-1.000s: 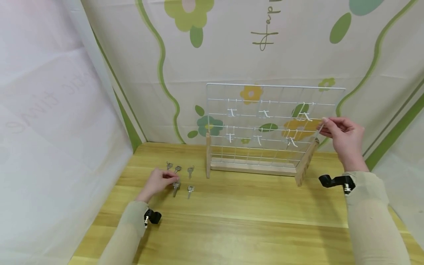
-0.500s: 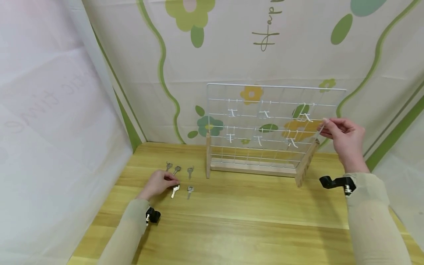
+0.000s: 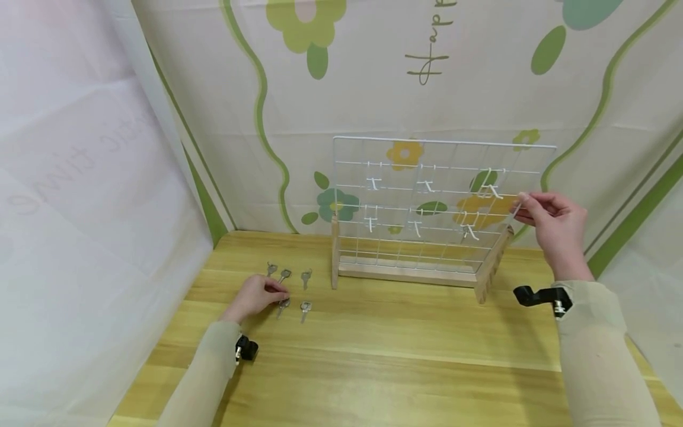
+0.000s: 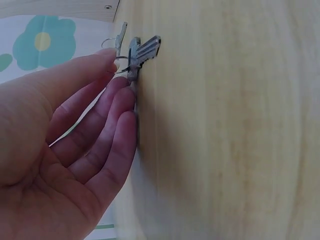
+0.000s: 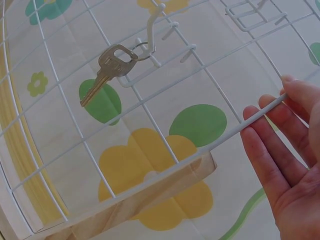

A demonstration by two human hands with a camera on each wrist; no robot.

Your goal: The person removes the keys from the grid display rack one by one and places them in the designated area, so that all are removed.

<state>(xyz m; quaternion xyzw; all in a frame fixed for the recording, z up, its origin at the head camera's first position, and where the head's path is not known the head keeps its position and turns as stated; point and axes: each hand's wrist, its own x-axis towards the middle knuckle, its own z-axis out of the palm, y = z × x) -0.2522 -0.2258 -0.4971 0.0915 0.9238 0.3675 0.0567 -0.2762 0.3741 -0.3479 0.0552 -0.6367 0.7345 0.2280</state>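
Near the left side of the wooden table, my left hand (image 3: 259, 294) pinches the thin ring of a silver key (image 4: 149, 50) between thumb and fingertips. The key's blade points away from the fingers, close over the tabletop. Beside it lie other loose keys, one (image 3: 305, 308) to the right and several just behind. My right hand (image 3: 557, 222) grips the right side wire of a white grid rack (image 5: 260, 111), its thumb and fingertips on the rod. One key (image 5: 116, 62) hangs by its ring from a white hook (image 5: 153, 30) on the rack.
A wooden base (image 3: 408, 273) with two side posts holds the grid upright at the back of the table (image 3: 373, 356). Several white hooks sit in two rows on it. Behind and to the left hang flower-printed cloth walls (image 3: 187, 71).
My left hand has shifted slightly left, and the key it pinches has tilted, its blade now angled toward the lower left. The right hand keeps its hold on the rack.
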